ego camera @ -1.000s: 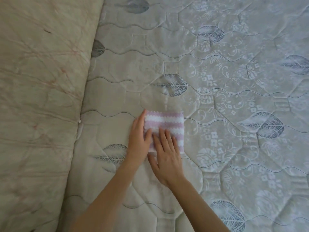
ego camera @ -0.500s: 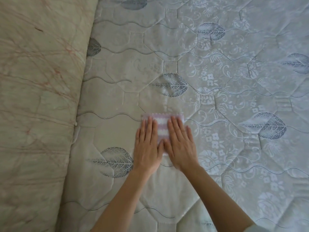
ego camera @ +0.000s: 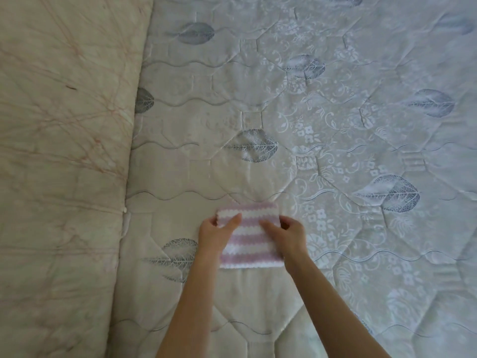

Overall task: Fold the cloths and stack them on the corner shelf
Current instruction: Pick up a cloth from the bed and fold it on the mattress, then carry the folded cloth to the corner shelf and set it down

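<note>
**Both hands grip the folded striped cloth on the mattress**

A quilted mattress (ego camera: 335, 125) with grey leaf prints fills most of the view, with a beige padded cushion (ego camera: 59, 151) along its left side. The folded cloth (ego camera: 249, 239), striped pink and white with wavy bands, lies flat on the mattress near its left edge. The left hand (ego camera: 215, 235) pinches the cloth's far left corner, thumb on top and fingers curled at the edge. The right hand (ego camera: 286, 236) grips the far right edge, thumb across the top surface. Half a second ago both hands lay flat, palms down, pressing the cloth; now the fingers are curled round its far edge and more of the stripes show.
</note>
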Demonstrator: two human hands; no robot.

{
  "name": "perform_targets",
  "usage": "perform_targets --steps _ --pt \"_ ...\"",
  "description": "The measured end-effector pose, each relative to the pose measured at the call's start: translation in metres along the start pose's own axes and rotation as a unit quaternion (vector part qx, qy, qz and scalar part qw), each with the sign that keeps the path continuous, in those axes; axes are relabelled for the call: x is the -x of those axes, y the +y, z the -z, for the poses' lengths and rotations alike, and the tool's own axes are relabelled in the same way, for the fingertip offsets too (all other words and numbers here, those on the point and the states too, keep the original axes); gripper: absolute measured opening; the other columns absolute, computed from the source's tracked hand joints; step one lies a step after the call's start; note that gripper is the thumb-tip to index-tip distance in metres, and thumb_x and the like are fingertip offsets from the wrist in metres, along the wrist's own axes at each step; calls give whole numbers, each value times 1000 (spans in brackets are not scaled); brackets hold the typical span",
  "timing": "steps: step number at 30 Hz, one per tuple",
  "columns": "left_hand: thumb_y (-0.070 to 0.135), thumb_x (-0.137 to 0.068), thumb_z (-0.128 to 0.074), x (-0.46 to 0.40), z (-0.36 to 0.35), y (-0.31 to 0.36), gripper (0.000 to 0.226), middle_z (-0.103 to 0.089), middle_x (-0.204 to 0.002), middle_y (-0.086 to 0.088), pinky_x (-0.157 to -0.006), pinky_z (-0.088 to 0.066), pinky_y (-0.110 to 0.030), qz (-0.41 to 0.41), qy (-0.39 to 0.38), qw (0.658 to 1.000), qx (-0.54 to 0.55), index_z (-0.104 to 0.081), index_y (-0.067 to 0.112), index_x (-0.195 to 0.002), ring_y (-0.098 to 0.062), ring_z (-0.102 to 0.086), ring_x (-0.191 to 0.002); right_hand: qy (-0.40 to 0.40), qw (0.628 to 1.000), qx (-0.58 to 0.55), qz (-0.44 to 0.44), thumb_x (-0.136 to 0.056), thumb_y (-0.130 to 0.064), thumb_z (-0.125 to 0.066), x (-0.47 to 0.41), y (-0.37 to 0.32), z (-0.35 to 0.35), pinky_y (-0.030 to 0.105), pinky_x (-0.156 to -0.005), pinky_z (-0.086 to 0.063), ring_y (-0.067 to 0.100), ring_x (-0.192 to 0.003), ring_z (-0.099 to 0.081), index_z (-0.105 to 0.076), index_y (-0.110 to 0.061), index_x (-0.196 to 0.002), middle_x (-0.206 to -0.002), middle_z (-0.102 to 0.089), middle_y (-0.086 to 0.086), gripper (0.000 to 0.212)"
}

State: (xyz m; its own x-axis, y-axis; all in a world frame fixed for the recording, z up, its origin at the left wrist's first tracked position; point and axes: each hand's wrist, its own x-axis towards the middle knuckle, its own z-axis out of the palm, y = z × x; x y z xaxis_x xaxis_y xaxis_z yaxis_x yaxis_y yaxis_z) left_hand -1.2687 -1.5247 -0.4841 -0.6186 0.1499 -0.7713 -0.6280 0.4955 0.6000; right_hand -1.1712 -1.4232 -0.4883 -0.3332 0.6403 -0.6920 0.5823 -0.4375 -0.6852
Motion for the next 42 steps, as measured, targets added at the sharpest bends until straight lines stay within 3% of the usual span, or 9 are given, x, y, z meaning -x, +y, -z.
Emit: perform_targets --steps 4,10,14,18,22,28,33,38,42 --pt "30 -79 -67 38 11 23 34 -69 -102 -22 -82 -53 -46 -21 -118 993 21 -65 2 -99 -38 -65 -96 -64 988 -129 -52 -80 -11 -66 33 -25 26 46 -79 -56 33 -85 -66 -67 -2 -101 -95 -69 19 22" --pt "35 -92 -45 139 4 119 33 -65 -91 1 -63 -53 -17 -171 -251 952 -25 -50 12 -115 0 -67 -74 -50 976 -192 86 -86 -20 -61 115 -109 92 40 -73 -53 24 -83 -65 -64 -16 -99 -91 -67 7 14" --pt "37 -93 -40 227 -24 176 37 -57 -48 8 -49 -42 -8 -241 -290 922 -87 -52 5 -78 4 -54 -42 39 960 -160 227 -89 -23 -58 184 -158 155 21 -63 -49 4 -71 -58 -63 -24 -89 -77 -62 -9 5" --pt "54 -80 -53 301 -77 192 52 -56 -74 -16 -61 -43 -36 -299 -292 904 -93 -55 2 -79 -25 -56 -66 170 937 -126 278 -92 -28 -51 241 -174 229 14 -61 -44 -4 -67 -54 -59 -30 -92 -77 -61 -13 8" --pt "36 -86 -58 386 -158 178 34 -52 -71 -12 -51 -42 -26 -338 -321 880 -96 -54 5 -74 -18 -51 -60 319 904 -120 257 -92 -35 -49 290 -153 321 17 -57 -43 0 -64 -55 -58 -30 -92 -75 -61 -10 10" --pt "30 -92 -50 503 -289 124 42 -32 -52 5 -50 -28 -20 -432 -465 753 -175 -32 16 -56 -4 -31 -47 455 848 -179 205 -91 -36 -51 358 -79 472 27 -47 -21 7 -50 -28 -36 -17 -60 -53 -31 -6 40" --pt "29 -92 -50 593 -404 69 36 -49 -50 13 -51 -38 -17 -389 -570 684 -235 -45 13 -61 0 -47 -49 515 804 -235 184 -82 -52 -54 394 -10 590 35 -55 -32 38 -56 -44 -49 6 -76 -72 -52 34 58" --pt "39 -88 -53 672 -537 29 27 -66 -91 -5 -75 -54 -37 -271 -649 653 -283 -62 14 -93 -21 -67 -85 573 754 -268 178 -84 -46 -52 404 23 724 37 -59 -36 32 -65 -50 -55 -3 -79 -81 -56 28 43" --pt "34 -92 -47 730 -627 10 17 -66 -87 1 -64 -56 -26 -291 -655 629 -301 -59 21 -93 -11 -68 -76 590 738 -279 173 -84 -40 -51 410 37 821 31 -59 -40 17 -68 -53 -59 -7 -80 -74 -59 12 35"
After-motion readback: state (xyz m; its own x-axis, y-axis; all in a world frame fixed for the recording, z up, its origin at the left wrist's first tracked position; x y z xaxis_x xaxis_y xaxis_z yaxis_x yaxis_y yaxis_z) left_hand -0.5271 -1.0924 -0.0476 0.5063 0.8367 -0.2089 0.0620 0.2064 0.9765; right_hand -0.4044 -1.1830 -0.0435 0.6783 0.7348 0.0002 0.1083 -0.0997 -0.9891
